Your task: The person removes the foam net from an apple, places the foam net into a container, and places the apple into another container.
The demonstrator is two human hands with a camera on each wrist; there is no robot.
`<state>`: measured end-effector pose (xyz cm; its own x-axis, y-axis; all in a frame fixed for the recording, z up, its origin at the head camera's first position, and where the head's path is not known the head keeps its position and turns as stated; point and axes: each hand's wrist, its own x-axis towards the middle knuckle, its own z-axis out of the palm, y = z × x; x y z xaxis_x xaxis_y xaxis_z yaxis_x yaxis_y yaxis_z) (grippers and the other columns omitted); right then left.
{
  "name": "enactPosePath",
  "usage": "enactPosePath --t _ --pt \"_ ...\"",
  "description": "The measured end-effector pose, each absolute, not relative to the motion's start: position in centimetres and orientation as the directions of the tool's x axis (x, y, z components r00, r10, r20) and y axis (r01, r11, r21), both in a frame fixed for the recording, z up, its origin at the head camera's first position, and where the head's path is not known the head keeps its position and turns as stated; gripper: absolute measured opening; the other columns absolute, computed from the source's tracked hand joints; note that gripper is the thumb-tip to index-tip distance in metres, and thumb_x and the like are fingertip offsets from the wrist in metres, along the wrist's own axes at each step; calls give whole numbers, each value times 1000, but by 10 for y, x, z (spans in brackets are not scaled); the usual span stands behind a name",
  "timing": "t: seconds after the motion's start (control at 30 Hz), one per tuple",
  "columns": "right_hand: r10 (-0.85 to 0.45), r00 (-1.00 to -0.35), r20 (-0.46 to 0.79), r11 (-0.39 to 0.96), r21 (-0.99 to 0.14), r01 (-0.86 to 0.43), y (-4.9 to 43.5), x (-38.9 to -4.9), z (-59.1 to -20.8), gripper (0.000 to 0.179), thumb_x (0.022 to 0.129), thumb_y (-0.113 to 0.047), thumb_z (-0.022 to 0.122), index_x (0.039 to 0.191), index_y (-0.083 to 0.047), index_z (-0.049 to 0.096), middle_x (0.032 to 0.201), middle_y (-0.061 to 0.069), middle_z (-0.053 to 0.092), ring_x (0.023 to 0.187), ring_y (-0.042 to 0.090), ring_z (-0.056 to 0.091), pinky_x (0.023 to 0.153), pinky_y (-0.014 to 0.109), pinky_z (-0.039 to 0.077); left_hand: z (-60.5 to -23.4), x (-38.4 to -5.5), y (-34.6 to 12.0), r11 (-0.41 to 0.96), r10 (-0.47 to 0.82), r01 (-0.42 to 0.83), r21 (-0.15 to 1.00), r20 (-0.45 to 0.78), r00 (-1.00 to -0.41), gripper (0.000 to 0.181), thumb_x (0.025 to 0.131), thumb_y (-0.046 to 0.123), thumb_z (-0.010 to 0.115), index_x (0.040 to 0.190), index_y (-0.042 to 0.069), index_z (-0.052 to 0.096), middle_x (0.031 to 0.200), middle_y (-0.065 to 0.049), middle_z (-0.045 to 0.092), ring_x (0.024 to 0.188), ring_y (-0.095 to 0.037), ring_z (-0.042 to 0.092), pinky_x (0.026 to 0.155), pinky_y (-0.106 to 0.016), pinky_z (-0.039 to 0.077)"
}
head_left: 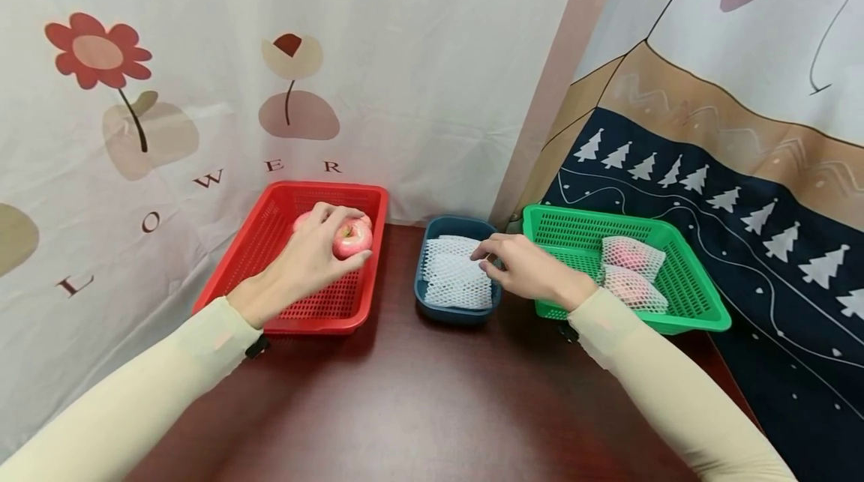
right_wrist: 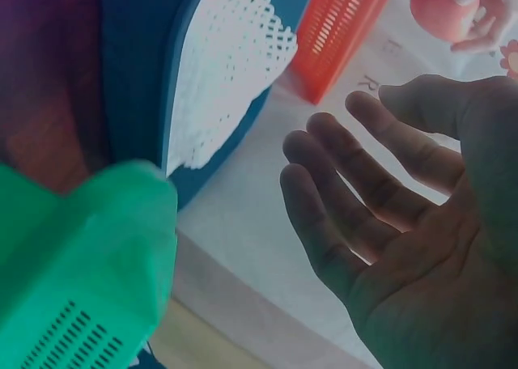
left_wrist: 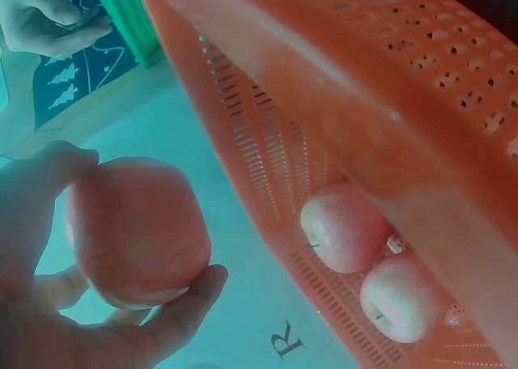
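My left hand (head_left: 307, 246) grips a red apple (head_left: 352, 240) between thumb and fingers, raised over the red basket (head_left: 379, 242). In the left wrist view two more apples, a nearer one (left_wrist: 344, 227) and another (left_wrist: 405, 298), lie side by side inside that basket. White foam net sleeves (head_left: 454, 272) fill the small blue bin (head_left: 454, 315) in the middle. Beside the bin's right rim hovers my right hand (head_left: 523, 264), its fingers loosely bent and holding nothing. The right wrist view shows its palm and spread fingertips apart from the sleeves.
A green basket (head_left: 567, 231) stands at the right and holds two net-wrapped apples, one behind (head_left: 631, 253) and one in front (head_left: 634, 288). The brown table (head_left: 432, 392) extends toward me. Printed cloth (head_left: 432, 92) hangs close behind the containers.
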<state>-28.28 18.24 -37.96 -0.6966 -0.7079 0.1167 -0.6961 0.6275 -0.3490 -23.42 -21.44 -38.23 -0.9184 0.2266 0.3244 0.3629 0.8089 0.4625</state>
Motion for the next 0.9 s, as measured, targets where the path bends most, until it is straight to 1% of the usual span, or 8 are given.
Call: enactPosePath --t 0.1,0.17,0.23,0.4,0.5,0.57,0.73,0.9 --pt "-700 -701 135 632 -339 -697 189 -282 -377 25 114 -12 73 136 -4 83 130 13 84 108 25 78 96 43 70 -383 -237 -216 820 223 350 452 310 -924 68 96 26 93 155 12 62 148 -22 60 132 -43 61 101 -63 65" --pt "-697 -703 142 636 -330 -697 193 -282 -376 25 114 -11 73 136 -5 82 131 12 84 110 27 77 97 43 69 -382 -238 -217 826 221 341 448 300 -928 67 97 26 92 155 12 62 147 -23 60 131 -44 62 99 -63 65" --pt "-690 -709 144 642 -329 -692 197 -283 -375 26 113 -10 73 137 -5 82 133 13 83 110 29 76 94 43 68 -382 -240 -219 831 220 334 446 287 -932 67 97 26 92 155 11 61 145 -24 60 128 -45 62 97 -61 67" --pt "-665 -732 149 665 -328 -671 208 -283 -372 25 113 -10 74 136 -7 83 134 14 83 107 27 74 91 43 65 -379 -245 -224 843 222 311 439 242 -945 69 98 29 92 156 10 60 142 -23 60 123 -42 64 95 -58 69" --pt "-649 -745 155 681 -319 -659 216 -284 -372 23 114 -11 73 135 -8 83 134 13 83 115 28 76 99 47 67 -378 -249 -227 853 218 293 431 216 -952 69 99 32 91 156 10 59 142 -22 60 120 -40 66 94 -57 70" --pt "-639 -754 153 689 -320 -650 220 -285 -372 23 114 -12 73 135 -9 83 133 13 83 119 31 77 103 51 68 -378 -251 -228 861 215 280 425 195 -957 69 100 34 90 157 10 59 141 -22 60 119 -40 67 94 -57 69" --pt "-615 -776 139 712 -323 -623 232 -287 -372 25 114 -11 74 137 -8 82 135 15 82 123 36 77 107 55 68 -380 -257 -236 879 213 254 404 144 -966 69 102 38 88 157 9 59 143 -24 59 119 -43 67 93 -58 67" --pt "-593 -795 126 739 -308 -600 241 -289 -370 26 115 -11 72 138 -7 82 141 18 80 129 39 77 110 58 66 -381 -262 -244 890 211 233 392 98 -972 68 101 40 89 155 9 61 144 -23 60 116 -41 67 90 -54 66"
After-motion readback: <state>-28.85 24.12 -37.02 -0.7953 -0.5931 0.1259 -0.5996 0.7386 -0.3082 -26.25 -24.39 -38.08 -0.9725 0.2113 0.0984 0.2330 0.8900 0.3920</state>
